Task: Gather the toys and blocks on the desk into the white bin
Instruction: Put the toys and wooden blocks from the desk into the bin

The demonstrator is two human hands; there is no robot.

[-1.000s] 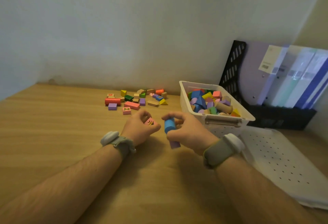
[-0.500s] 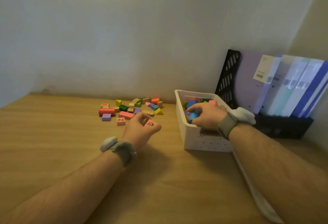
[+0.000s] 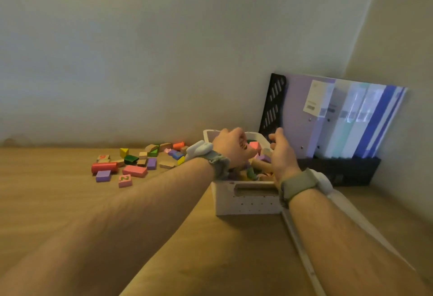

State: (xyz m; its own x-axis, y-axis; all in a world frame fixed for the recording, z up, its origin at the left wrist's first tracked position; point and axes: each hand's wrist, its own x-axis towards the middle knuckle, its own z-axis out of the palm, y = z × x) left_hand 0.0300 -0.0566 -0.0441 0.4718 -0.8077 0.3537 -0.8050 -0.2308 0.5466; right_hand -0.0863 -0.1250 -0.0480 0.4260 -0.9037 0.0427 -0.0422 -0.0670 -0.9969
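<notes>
Head view: my left hand (image 3: 232, 148) curls around a pink block over the white bin (image 3: 246, 198); my right hand (image 3: 280, 152) hangs loose, empty. I'd release low inside. Remaining blocks (image 3: 136, 162) lie left on the worktop (image 3: 70, 202).

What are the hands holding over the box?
The left hand pinches a pink block by its edges above the white bin; the right hand holds nothing.

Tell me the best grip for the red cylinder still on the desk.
The red cylinder lies on its side, long axis running left to right, at the near left of the pile. Probably best to come from above and pinch its middle across the round sides, front and back. A purple block sits close in front, so keep the near finger high.
</notes>
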